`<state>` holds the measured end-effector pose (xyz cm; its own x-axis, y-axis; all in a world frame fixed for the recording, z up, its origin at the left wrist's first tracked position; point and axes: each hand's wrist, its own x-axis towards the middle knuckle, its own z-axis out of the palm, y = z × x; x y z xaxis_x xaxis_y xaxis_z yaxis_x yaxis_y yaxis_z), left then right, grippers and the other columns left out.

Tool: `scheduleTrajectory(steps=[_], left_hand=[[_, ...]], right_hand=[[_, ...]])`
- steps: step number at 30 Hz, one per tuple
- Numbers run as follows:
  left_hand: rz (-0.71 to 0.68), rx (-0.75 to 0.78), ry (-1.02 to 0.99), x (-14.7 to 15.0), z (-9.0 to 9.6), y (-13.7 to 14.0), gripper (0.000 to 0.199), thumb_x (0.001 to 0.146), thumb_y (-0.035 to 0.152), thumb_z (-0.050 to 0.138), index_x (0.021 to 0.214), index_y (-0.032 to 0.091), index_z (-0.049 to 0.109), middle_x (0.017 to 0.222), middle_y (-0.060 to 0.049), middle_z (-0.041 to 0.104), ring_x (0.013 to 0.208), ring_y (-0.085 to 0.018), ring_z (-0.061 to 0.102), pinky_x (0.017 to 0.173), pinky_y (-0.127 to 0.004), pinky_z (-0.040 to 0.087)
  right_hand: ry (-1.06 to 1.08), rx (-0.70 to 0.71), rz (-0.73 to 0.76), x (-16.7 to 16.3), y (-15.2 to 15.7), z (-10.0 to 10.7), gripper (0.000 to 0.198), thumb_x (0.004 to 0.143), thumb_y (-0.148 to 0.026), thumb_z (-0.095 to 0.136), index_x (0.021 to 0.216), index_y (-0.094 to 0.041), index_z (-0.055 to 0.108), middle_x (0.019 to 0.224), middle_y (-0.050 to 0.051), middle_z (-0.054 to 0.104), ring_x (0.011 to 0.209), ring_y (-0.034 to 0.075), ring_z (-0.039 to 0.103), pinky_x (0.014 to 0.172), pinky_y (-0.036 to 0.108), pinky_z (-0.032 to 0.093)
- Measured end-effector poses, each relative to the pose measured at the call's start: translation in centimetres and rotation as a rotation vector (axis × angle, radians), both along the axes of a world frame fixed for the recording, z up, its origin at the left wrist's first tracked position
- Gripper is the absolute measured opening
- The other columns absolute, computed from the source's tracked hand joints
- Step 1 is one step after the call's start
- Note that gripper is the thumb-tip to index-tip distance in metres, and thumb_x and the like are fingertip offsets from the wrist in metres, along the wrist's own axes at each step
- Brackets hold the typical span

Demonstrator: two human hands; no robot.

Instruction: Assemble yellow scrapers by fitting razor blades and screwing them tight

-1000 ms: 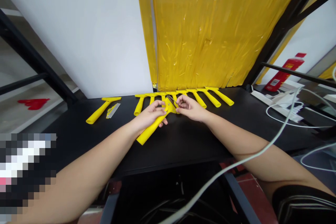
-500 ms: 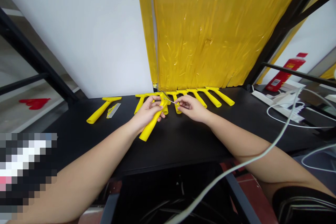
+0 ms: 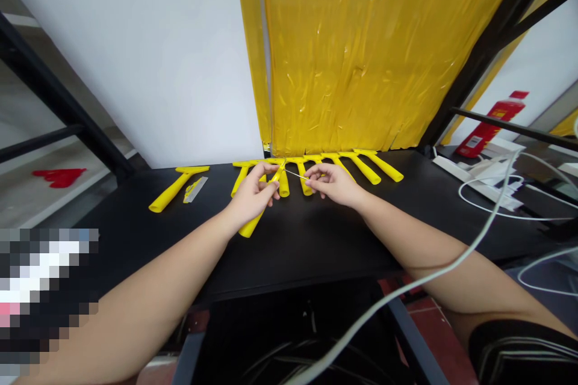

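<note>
My left hand [image 3: 255, 192] is closed around a yellow T-shaped plastic handle [image 3: 251, 227], its tube end pointing down toward me. Between the fingertips of my right hand [image 3: 335, 185] is a thin metal rod-like tool [image 3: 295, 174]; its tip reaches the head of the held handle. Whether the tip is inside the head is too small to tell. Behind both hands, several similar yellow handles [image 3: 366, 169] lie in a row on the black table [image 3: 316, 240]. Another yellow handle [image 3: 169, 194] lies apart at the left, beside a small yellow and clear piece [image 3: 195, 190].
A yellow plastic curtain [image 3: 352, 60] and a white panel [image 3: 171, 60] stand behind the table. To the right are a red bottle [image 3: 494, 123], white power strips [image 3: 474, 174] and a loose pale cable [image 3: 406, 274] crossing over my right forearm. Black frame posts [image 3: 67, 96] flank the table.
My left hand has turned the yellow handle, so its head shows edge-on and the tube sits slightly higher. My right hand has shifted slightly, still holding the metal tool at the head.
</note>
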<state>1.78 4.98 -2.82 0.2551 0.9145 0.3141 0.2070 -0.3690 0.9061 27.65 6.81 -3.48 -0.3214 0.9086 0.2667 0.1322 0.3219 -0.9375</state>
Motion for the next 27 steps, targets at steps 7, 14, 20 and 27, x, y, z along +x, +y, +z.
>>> scheduleTrajectory(steps=[7,14,20,27], left_hand=[[0.044,0.042,0.117,-0.2,0.3,-0.2,0.041,0.093,0.028,0.068,0.133,0.023,0.062,0.068,0.002,0.069,0.048,-0.013,0.061,0.051,-0.024,0.052],[0.105,0.045,0.117,0.0,1.1,-0.5,0.041,0.09,0.026,0.068,0.131,0.022,0.063,0.065,0.001,0.069,0.049,-0.013,0.06,0.05,-0.025,0.051],[0.099,0.039,0.136,-0.1,0.8,-0.4,0.041,0.091,0.028,0.067,0.132,0.023,0.062,0.067,0.002,0.069,0.049,-0.013,0.059,0.052,-0.025,0.052],[0.097,0.041,0.06,-0.4,0.5,0.2,0.04,0.093,0.032,0.065,0.132,0.023,0.058,0.073,0.002,0.069,0.051,-0.013,0.063,0.051,-0.026,0.051]], right_hand=[[0.115,-0.05,0.009,-0.2,-0.4,0.7,0.035,0.088,-0.05,0.077,0.095,-0.019,0.061,0.072,-0.002,0.065,0.055,0.008,0.048,0.053,0.025,0.04],[0.08,-0.047,0.024,0.0,-0.3,0.2,0.037,0.075,-0.035,0.087,0.089,-0.022,0.055,0.079,-0.004,0.06,0.066,0.01,0.056,0.064,0.027,0.045],[0.118,-0.148,0.024,0.2,0.2,0.2,0.042,0.088,-0.06,0.072,0.089,-0.019,0.063,0.061,-0.009,0.04,0.051,0.009,0.037,0.053,0.029,0.042],[0.121,-0.045,0.088,0.1,-0.1,0.4,0.047,0.082,-0.056,0.084,0.094,-0.023,0.053,0.069,-0.007,0.053,0.055,0.01,0.048,0.056,0.027,0.041]])
